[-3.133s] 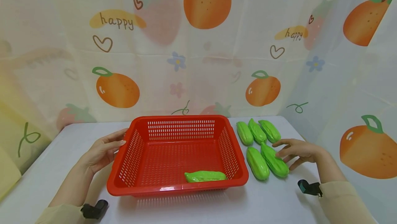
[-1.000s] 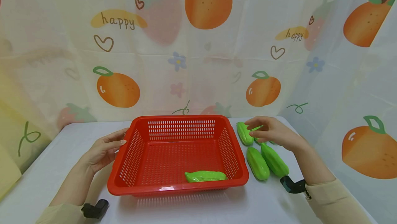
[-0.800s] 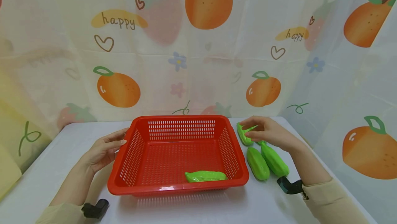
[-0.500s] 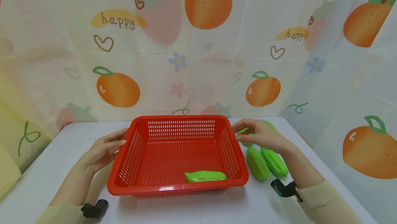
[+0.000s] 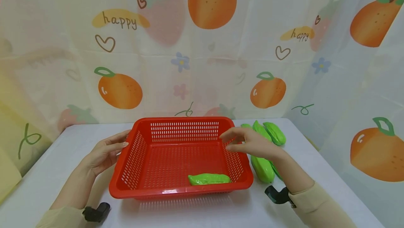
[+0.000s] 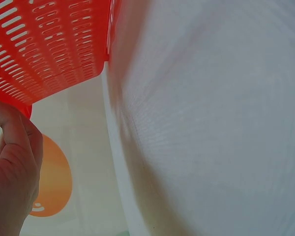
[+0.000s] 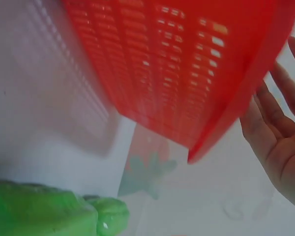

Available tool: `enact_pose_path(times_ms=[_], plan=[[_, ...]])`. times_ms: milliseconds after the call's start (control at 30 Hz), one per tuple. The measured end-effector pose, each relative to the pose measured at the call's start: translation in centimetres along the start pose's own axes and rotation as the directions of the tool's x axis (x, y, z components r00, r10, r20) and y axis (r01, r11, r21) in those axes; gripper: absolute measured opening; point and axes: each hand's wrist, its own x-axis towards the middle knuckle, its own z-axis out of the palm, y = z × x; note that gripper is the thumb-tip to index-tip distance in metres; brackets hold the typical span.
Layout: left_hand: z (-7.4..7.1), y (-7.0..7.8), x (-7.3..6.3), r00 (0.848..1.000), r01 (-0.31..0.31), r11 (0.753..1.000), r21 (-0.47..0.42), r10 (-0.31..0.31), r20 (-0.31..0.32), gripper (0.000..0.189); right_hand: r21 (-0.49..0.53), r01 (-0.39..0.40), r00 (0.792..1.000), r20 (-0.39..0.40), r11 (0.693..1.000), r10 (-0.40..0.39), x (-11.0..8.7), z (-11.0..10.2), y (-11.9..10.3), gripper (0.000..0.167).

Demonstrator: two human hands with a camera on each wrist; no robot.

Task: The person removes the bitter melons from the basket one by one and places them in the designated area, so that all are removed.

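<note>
A red plastic basket (image 5: 183,192) with slotted walls stands on the table. Inside it, near the front right, lies one bright green, ridged, cucumber-like vegetable (image 5: 209,179). My left hand (image 5: 104,152) holds the basket's left rim between thumb and fingers; the left wrist view shows that hand (image 6: 14,162) at the slotted wall. Over the right rim hovers my right hand (image 5: 252,143), fingers loosely bent and nothing between them. In the right wrist view, the right hand (image 7: 280,142) appears beside the rim, with spread, empty fingers.
Several similar green vegetables (image 5: 274,133) lie right of the basket, partly hidden by the right hand and forearm. A white cloth (image 5: 176,214) covers the table. Behind it hangs a fruit-printed curtain (image 5: 214,80). Each wrist wears a small black camera (image 5: 97,212).
My right hand has travelled left, from above the green vegetables to over the basket's right rim, carrying nothing. The left hand, basket and vegetables stay where they were.
</note>
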Motion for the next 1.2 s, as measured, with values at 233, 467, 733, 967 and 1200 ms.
enact_pose_path(times_ms=[233,467,733,967,1200], plan=[[0.1,0.1,-0.1,1.0,0.006,1.0,0.002,-0.006,-0.011,0.037,0.025,0.018,0.999,0.044,1.0,-0.019,0.6,1.4,-0.4,0.035],[0.2,0.1,-0.1,1.0,0.003,1.0,-0.004,-0.003,-0.006,0.038,0.045,0.011,0.997,0.077,0.999,-0.014,1.4,2.7,-0.6,0.034],[0.2,0.1,-0.1,1.0,0.003,1.0,-0.003,-0.003,-0.004,0.038,0.09,0.01,0.993,0.116,0.996,-0.021,2.2,4.3,-0.7,0.033],[0.1,0.1,-0.1,1.0,0.001,1.0,-0.012,-0.001,0.002,0.038,0.084,0.002,0.99,0.142,0.996,-0.014,2.7,5.3,-1.0,0.034],[0.1,0.1,-0.1,1.0,0.004,1.0,-0.027,-0.004,0.003,0.038,0.091,0.023,0.986,0.161,0.996,-0.037,2.9,6.2,-0.7,0.035]])
